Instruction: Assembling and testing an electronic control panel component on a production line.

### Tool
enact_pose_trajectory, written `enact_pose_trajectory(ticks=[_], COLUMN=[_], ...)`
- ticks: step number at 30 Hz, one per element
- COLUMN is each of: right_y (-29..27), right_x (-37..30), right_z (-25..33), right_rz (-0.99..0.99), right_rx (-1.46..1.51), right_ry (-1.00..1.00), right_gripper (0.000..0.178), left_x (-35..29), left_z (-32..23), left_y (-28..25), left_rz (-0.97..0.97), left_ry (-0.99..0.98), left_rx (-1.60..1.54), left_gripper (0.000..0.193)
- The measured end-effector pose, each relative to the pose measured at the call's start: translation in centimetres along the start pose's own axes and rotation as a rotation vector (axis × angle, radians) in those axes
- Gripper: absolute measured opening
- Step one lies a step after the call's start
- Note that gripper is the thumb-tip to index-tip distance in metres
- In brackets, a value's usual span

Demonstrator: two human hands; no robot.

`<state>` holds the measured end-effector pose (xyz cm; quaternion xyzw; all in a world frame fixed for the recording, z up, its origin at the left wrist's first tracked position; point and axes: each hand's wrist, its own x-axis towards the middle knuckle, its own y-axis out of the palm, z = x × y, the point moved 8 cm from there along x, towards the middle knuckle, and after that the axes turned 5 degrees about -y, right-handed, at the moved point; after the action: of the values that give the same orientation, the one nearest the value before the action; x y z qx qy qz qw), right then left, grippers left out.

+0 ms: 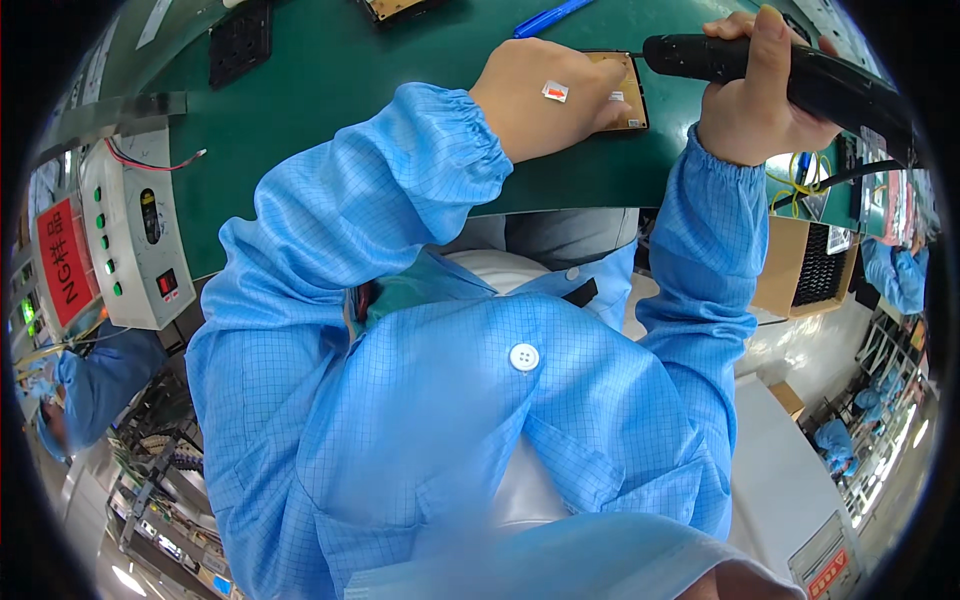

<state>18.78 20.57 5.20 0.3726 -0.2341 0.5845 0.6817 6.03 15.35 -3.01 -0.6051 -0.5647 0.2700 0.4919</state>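
At the far side of the green table (400,60), my left hand (545,100) rests on a flat tan board in a black frame (630,112). Its fingers are bent over the board and partly hide it. A small white sticker with a red arrow (555,92) is on the back of this hand. My right hand (755,95) is wrapped round a thick black powered screwdriver (690,57), with the thumb on top. The driver lies nearly level, its thin bit reaching left to the board's far right corner. Whether the bit touches a screw cannot be made out.
A blue pen (548,18), a black plastic tray (240,45) and another framed board (395,8) lie farther back. A white control box with green buttons (138,235) stands left. A cardboard box (782,265) and yellow cord (800,187) are at right. Other people sit nearby.
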Motion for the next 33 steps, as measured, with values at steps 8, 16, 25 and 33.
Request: enact_pose_trajectory(ticks=[8,16,25,33], right_y=[0.6,0.7,-0.7,3.7], right_x=[-0.1,0.0,2.1,-1.6], right_z=[-0.1,0.5,1.8,2.9], right_rz=[0.034,0.045,0.072,0.063], right_rx=[-0.031,-0.055,0.261,0.124], right_ry=[0.003,0.007,0.002,0.046], right_gripper=[0.036,0.037,0.043,0.046], left_x=[-0.1,1.9,2.1,-2.5], left_z=[0.1,0.9,2.0,8.0], left_y=[0.6,-0.7,-4.0,-0.8], left_rz=[0.024,-0.036,-0.272,0.004], left_ry=[0.01,-0.117,-0.059,-0.541], left_rx=[0.017,0.004,-0.332,-1.216], left_gripper=[0.031,0.027,0.014,0.02])
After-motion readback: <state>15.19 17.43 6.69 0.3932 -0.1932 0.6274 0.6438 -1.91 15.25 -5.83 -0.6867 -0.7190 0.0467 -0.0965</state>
